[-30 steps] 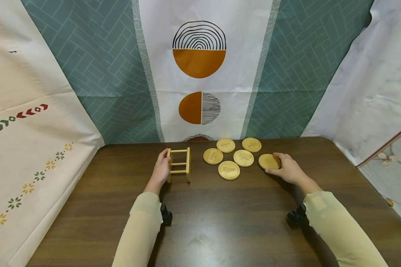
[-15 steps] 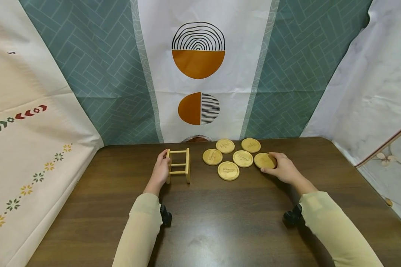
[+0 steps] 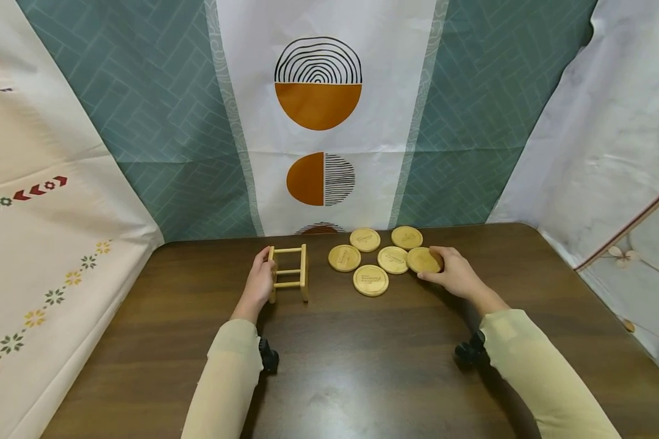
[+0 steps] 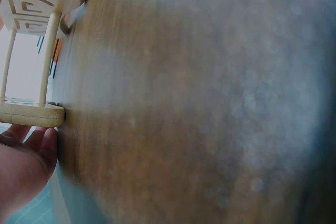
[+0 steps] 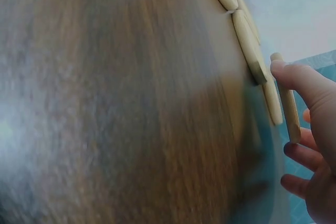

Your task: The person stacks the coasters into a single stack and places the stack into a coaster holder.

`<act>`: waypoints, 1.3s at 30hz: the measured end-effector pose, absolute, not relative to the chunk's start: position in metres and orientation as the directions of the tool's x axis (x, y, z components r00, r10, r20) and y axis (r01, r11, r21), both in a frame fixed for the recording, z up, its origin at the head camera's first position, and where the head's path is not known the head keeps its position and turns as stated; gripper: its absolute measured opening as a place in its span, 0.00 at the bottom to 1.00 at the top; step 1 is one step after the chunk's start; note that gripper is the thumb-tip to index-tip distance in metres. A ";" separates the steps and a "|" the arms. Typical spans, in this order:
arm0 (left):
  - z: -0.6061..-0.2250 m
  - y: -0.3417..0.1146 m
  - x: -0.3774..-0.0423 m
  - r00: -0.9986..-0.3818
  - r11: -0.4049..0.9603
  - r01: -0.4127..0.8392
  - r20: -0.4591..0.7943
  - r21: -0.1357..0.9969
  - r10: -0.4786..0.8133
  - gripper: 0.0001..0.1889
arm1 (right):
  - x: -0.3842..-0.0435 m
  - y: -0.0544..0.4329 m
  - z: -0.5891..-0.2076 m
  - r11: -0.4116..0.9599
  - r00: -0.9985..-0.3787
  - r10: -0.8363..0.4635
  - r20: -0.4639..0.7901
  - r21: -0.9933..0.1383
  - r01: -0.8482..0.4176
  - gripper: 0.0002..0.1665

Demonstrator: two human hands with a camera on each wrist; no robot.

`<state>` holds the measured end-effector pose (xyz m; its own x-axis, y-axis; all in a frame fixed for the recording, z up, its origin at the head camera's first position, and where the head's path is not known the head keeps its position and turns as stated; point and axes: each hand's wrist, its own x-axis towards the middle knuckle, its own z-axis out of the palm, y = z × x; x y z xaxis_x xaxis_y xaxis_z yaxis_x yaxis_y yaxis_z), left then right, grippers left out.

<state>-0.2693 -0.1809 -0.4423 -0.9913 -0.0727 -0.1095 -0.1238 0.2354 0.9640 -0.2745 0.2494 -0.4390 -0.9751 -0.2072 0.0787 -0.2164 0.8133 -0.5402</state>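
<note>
In the head view, a dark wooden table (image 3: 329,341) runs back to a hanging patterned cloth (image 3: 321,137) at its far edge. Left of the middle of that edge, the left hand (image 3: 259,281) holds a small wooden rack (image 3: 304,273) by its left side panel, the grip closed on that panel. Toward the far-right corner, the right hand (image 3: 454,273) pinches a round wooden coaster (image 3: 424,260) by its right side, the grip spread only as wide as the disc needs. Five more coasters lie flat between the rack and this hand: a back-left coaster (image 3: 365,239) and a back-right coaster (image 3: 407,238) by the far edge, then a left coaster (image 3: 345,258), a middle coaster (image 3: 393,260) just beside the held one, and a front coaster (image 3: 370,280) nearest the near edge. In the left wrist view, the rack's two panels are joined by rods, one panel has a cut-out pattern, and fingers (image 4: 48,142) press the outer face of the nearer panel. In the right wrist view, the held coaster stands edge-on between thumb and fingers, apart from the flat ones.
</note>
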 end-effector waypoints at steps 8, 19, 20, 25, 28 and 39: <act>-0.442 -0.184 -0.268 -0.989 0.240 -0.142 -0.125 0.960 -0.083 0.28 | -0.278 0.237 -0.437 0.795 -0.974 -0.206 0.091 -0.564 -0.220 0.47; -0.440 -0.181 -0.268 -0.990 0.243 -0.135 -0.120 0.961 -0.075 0.28 | -0.281 0.231 -0.437 0.789 -0.971 -0.215 0.107 -0.568 -0.237 0.48; -0.440 -0.181 -0.269 -0.990 0.243 -0.135 -0.121 0.961 -0.072 0.28 | -0.281 0.230 -0.437 0.789 -0.971 -0.214 0.106 -0.568 -0.235 0.47; -0.441 -0.180 -0.270 -0.990 0.250 -0.135 -0.122 0.959 -0.068 0.28 | -0.280 0.228 -0.436 0.792 -0.973 -0.211 0.096 -0.567 -0.227 0.47; -0.442 -0.180 -0.271 -0.991 0.250 -0.131 -0.118 0.959 -0.070 0.28 | -0.281 0.225 -0.436 0.789 -0.974 -0.209 0.091 -0.573 -0.223 0.47; -0.440 -0.179 -0.269 -0.992 0.242 -0.124 -0.112 0.962 -0.064 0.29 | -0.285 0.219 -0.437 0.791 -0.971 -0.215 0.103 -0.564 -0.235 0.46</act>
